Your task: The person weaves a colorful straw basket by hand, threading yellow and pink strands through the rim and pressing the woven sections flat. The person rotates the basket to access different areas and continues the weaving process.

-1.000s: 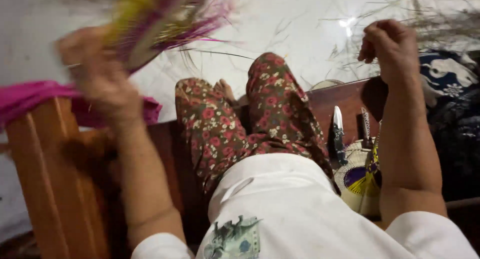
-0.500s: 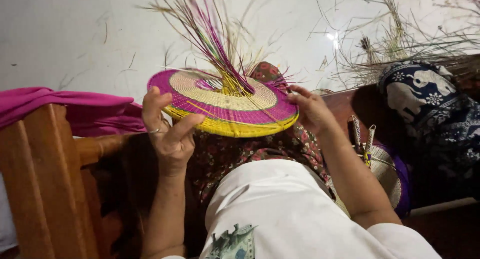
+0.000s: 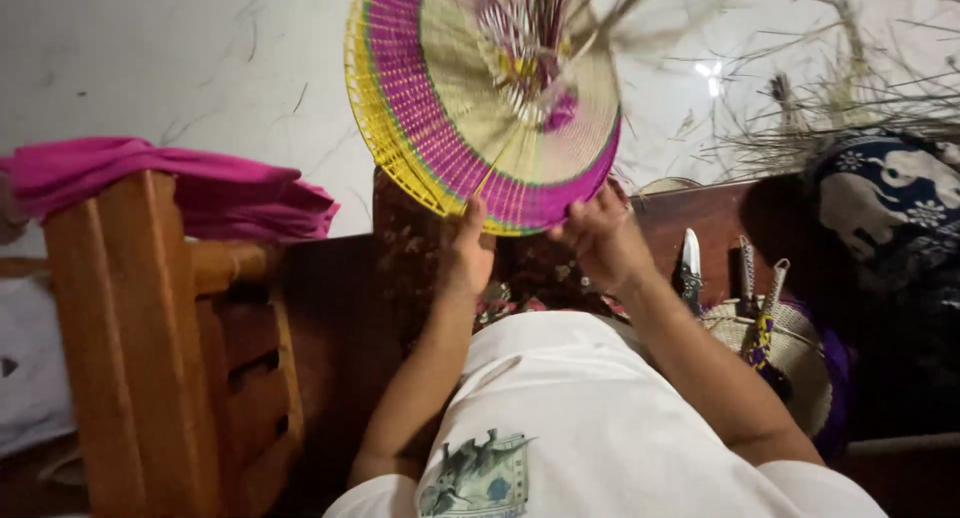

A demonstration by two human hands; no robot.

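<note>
A round woven disc (image 3: 470, 108) with magenta, yellow and straw-coloured rings stands tilted up, its face toward me, loose strands spraying from its centre. My left hand (image 3: 468, 250) grips its lower rim from below. My right hand (image 3: 600, 236) holds the rim just to the right, fingers curled over the edge. Both forearms rise from my lap, over a white shirt and flowered trousers.
A wooden chair arm (image 3: 140, 328) stands at the left with a pink cloth (image 3: 170, 183) draped over it. At the right a small woven basket (image 3: 790, 353) holds a knife (image 3: 690, 263) and other tools. A blue patterned cloth (image 3: 880, 198) and loose straw lie beyond.
The disc went from lying flat over my knees to being tipped upright and raised. Both hands shifted to its lower rim, closer together.
</note>
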